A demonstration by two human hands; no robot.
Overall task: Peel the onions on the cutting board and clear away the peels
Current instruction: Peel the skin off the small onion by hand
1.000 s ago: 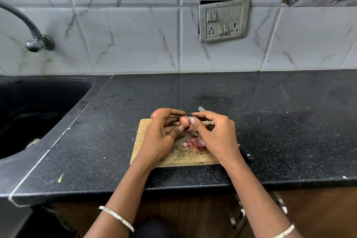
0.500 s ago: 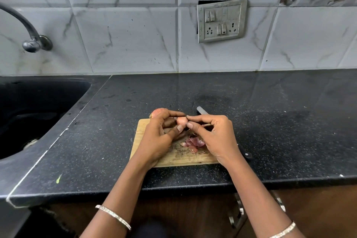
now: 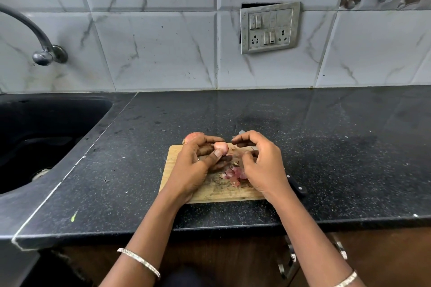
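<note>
A wooden cutting board [image 3: 173,158] lies on the black counter. My left hand [image 3: 193,165] grips a small, pale pink onion [image 3: 220,146] between thumb and fingers above the board. My right hand [image 3: 262,165] hovers just right of that onion, fingers loosely curled, index tip close to it but not touching, and nothing shows between its fingers. A second, reddish onion [image 3: 193,136] peeks out behind my left hand at the board's far left corner. Purple-red peels [image 3: 233,174] lie heaped on the board between my hands.
A black-handled knife [image 3: 296,187] lies along the board's right side, mostly under my right hand, its blade tip showing at the back. A dark sink [image 3: 46,128] with a tap [image 3: 43,53] is at the left. The counter's front edge runs just below the board.
My right hand has let go of the onion and drawn slightly right, with index and thumb now apart. My left hand still holds the small onion in the same spot.
</note>
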